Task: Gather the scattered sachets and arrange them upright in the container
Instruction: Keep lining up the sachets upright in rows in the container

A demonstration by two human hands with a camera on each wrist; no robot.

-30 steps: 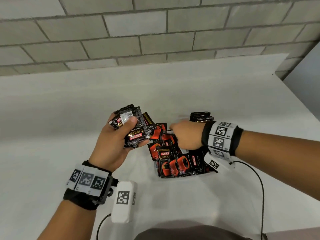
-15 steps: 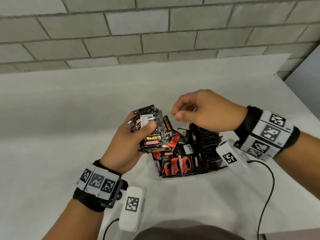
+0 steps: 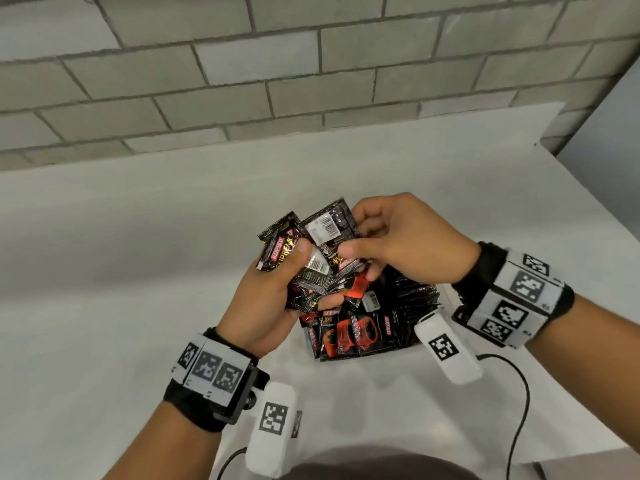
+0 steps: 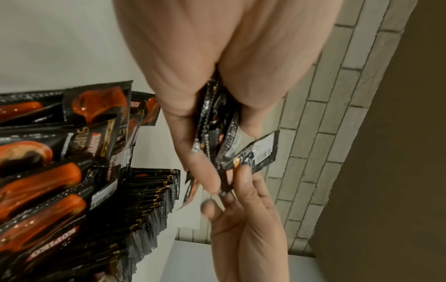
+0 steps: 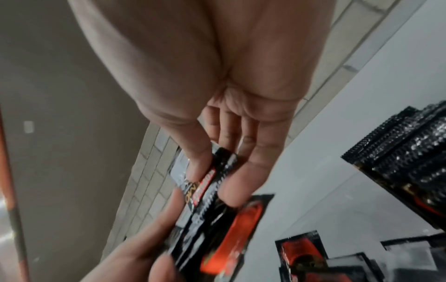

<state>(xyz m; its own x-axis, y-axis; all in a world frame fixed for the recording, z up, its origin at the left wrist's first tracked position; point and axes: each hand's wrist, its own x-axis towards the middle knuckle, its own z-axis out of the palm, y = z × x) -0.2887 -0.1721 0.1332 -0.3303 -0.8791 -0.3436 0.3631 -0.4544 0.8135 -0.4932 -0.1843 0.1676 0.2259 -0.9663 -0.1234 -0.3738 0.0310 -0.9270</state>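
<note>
My left hand [image 3: 277,292] grips a fanned bundle of black and red sachets [image 3: 311,275], thumb across the front. My right hand [image 3: 391,244] pinches the top sachet [image 3: 332,226] of that bundle between thumb and forefinger; the right wrist view shows the same sachet [image 5: 205,181] in that pinch. Just below the hands a container packed with sachets [image 3: 360,334] sits on the white table [image 3: 138,271]; its walls are hidden by the packets. On its right side a row of sachets [image 3: 412,296] stands upright, edge on. The left wrist view shows the bundle [image 4: 217,133] and the packed sachets [image 4: 60,171].
A grey block wall [image 3: 277,81] runs along the far edge of the table. White sensor pods [image 3: 273,427] hang from both wrists, and a black cable [image 3: 519,403] trails over the table at the near right.
My right hand has risen from the container and come left onto the bundle, taking hold of its top sachet. My left hand lifted the bundle slightly toward the middle.
</note>
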